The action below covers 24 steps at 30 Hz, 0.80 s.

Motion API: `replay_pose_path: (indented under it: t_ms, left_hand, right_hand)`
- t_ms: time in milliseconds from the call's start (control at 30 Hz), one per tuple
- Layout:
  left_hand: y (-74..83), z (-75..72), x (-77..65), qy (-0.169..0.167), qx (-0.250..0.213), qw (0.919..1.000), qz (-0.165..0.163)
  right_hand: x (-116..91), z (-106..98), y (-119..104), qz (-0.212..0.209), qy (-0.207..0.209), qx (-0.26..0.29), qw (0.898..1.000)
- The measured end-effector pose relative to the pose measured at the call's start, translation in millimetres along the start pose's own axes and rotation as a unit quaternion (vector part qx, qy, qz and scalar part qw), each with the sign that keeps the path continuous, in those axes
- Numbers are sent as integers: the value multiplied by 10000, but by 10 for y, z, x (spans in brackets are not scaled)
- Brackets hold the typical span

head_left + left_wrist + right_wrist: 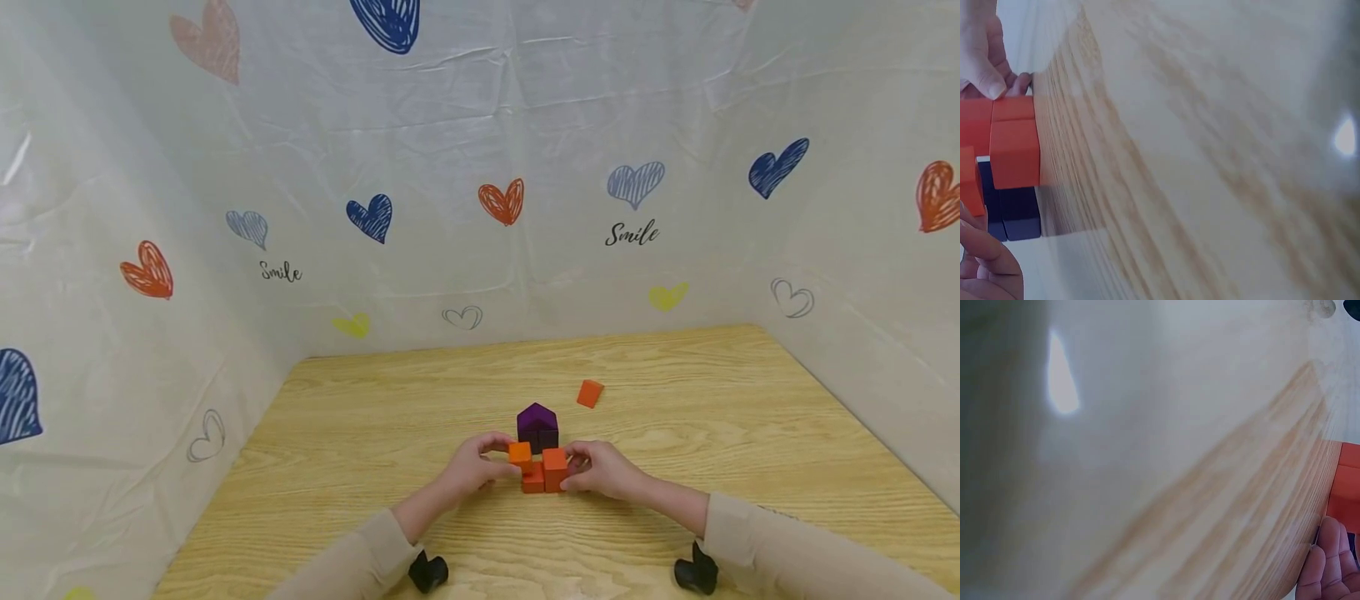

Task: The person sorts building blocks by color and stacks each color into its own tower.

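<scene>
In the head view, my left hand (480, 463) pinches a bright orange cube (520, 454) between thumb and fingers. A small gap shows between it and a red-orange cube (1015, 154) standing on the table under it. Beside that lower cube stands a stack of two red-orange cubes (556, 468). My right hand (602, 469) grips the stack's right side, thumb at the near side and fingers behind. Just beyond is a purple structure, dark cubes (538, 440) topped by a purple triangular block (537, 416). The right wrist view catches only part of the fingers and red blocks (1344, 487).
A loose orange-red block (590, 393) lies farther back, right of the purple structure. The wooden table (360, 400) meets a white sheet (420, 275) printed with hearts at the back and sides. Black wrist-worn pieces (429, 572) hang below both sleeves.
</scene>
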<state>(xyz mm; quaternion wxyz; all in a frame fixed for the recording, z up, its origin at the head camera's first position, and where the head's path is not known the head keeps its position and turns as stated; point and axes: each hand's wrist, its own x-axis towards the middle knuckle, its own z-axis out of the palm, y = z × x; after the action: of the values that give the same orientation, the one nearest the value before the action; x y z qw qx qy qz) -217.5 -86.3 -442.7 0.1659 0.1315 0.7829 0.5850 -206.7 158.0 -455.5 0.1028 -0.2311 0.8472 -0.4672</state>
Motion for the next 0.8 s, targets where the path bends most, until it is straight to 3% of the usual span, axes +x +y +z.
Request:
replay_pose_path:
  t_ms: [800]
  left_hand:
    - [-64, 141, 61, -69, 87, 9999, -70]
  right_hand:
    - [14, 8, 40, -47, -6, -106, 9999]
